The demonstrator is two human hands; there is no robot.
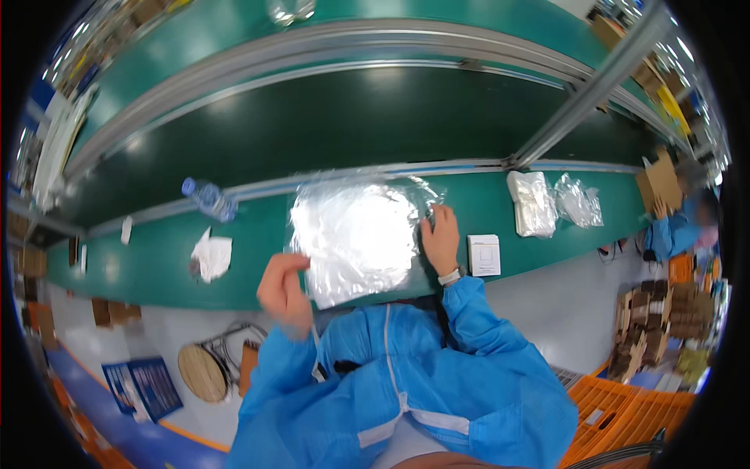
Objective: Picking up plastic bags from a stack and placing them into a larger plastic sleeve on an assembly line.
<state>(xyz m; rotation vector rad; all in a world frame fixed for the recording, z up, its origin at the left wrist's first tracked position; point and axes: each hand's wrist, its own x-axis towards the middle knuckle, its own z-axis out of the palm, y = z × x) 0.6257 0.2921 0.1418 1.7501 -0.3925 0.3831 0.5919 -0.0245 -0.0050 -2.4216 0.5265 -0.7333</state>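
A flat, shiny clear plastic bag (355, 234), perhaps a stack of several, lies on the green tabletop in front of me. Strong glare covers its middle. My left hand (286, 295) is at the bag's near left edge, slightly blurred, with its fingers curled together. Whatever its fingertips may pinch is too small to make out. On the right edge of the plastic rests my right hand (441, 241), thumb and fingers apart. A small white printed card stack or booklet (484, 255) lies to the right of that hand.
Folded clear bags (533, 205) and a crumpled bag (579, 201) lie farther right. A plastic bottle (209, 200) and white tissue (212, 255) are at left. A metal post (590, 86) rises at back right. Another person's sleeve (670, 234) shows beside a cardboard box (660, 184).
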